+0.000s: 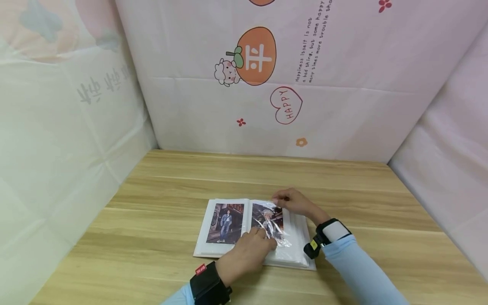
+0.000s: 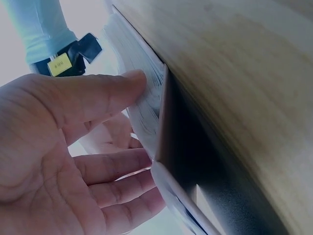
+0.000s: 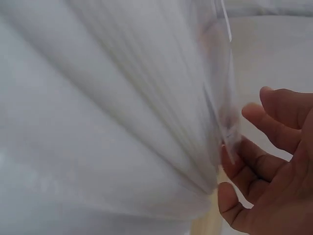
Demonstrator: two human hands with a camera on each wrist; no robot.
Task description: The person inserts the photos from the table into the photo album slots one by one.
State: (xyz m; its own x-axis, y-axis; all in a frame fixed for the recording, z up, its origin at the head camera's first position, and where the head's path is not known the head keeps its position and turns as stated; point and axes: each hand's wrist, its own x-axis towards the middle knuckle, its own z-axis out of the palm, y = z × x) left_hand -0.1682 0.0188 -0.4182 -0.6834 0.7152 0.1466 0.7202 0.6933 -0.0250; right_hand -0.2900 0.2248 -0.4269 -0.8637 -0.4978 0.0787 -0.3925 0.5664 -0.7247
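A photo album (image 1: 228, 250) with white pages lies open on the wooden table, a photo in a clear sleeve on each side. My left hand (image 1: 249, 250) is at the album's near edge by the middle fold. In the left wrist view, its thumb touches the page edges while the other fingers extend, fairly straight, over the pages. My right hand (image 1: 295, 202) is at the top edge of the right-hand page. In the right wrist view, a finger touches the clear photo sleeve (image 3: 226, 117); the other fingertips stand apart, loosely bent.
The wooden table (image 1: 152, 212) extends around the album. Behind it rises a white printed cloth (image 1: 190, 114), with more cloth along the left and right sides. Black straps with small cameras (image 1: 209, 284) sit on both wrists.
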